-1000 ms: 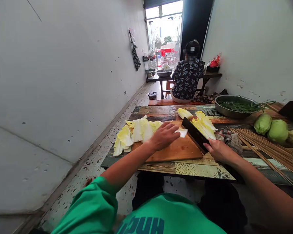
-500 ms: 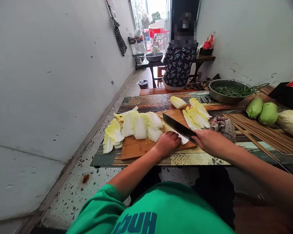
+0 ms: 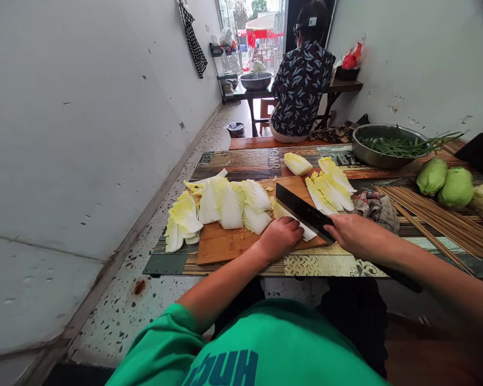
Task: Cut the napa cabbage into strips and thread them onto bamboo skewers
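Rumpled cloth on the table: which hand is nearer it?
Right. The right hand, holding the cleaver, is close beside the cloth; the left hand is well left of it.

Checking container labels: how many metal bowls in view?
2. Near bowl: near table, right side, holding green stalks. Far bowl: far table, left of the seated person, who may hide more.

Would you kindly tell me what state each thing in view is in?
Cleaver: held, blade tilted
Right hand: grip closed on the cleaver's handle
Left hand: curled, on a cabbage leaf
Left-side cabbage leaves: detached, overlapping
Right-side cabbage leaves: detached, overlapping
Cabbage heart: lying down
Cutting board: flat, partly covered
Rag: crumpled
Thin sticks: loose, spread out
Near metal bowl: upright, holding greens
Bin: lined
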Available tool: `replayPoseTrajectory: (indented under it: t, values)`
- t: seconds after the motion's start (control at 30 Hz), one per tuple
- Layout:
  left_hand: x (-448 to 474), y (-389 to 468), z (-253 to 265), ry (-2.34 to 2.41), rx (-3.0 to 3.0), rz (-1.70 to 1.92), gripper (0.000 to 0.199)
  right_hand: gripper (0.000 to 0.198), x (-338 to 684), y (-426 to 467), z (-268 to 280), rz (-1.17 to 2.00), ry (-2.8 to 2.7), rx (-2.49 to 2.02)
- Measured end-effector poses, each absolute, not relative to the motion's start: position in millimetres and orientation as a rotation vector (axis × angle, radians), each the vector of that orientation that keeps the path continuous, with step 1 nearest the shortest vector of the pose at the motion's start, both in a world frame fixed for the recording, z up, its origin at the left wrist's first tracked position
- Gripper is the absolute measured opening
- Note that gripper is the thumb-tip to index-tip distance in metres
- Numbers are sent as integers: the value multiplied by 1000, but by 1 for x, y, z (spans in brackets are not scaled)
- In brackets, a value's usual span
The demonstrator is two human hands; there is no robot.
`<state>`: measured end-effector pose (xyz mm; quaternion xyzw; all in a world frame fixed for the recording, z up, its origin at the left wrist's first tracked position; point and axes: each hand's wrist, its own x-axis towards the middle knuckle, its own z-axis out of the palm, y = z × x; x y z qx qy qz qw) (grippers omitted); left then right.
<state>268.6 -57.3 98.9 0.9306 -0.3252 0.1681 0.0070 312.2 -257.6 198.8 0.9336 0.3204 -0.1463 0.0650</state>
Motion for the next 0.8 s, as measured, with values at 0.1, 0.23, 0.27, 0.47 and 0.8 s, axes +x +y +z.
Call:
replayPoseTrajectory:
  t: [0.1, 0.23, 0.27, 0.47, 0.8]
  values:
    - [269, -57, 98, -1007, 2906, 510, 24, 29, 312, -258, 198, -430, 955, 2815]
    - [270, -57, 97, -1009, 2902, 499, 24, 28, 306, -257, 201, -408, 905, 2844]
    - [270, -57, 97, -1005, 2900, 499, 24, 28, 304, -257, 202, -381, 890, 2862]
    - [269, -58, 97, -966, 2887, 497, 29, 27, 305, -259, 207, -327, 880, 2881]
    - [271, -58, 94, -961, 2875, 492, 26, 29, 313, -255, 203, -435, 971, 2763]
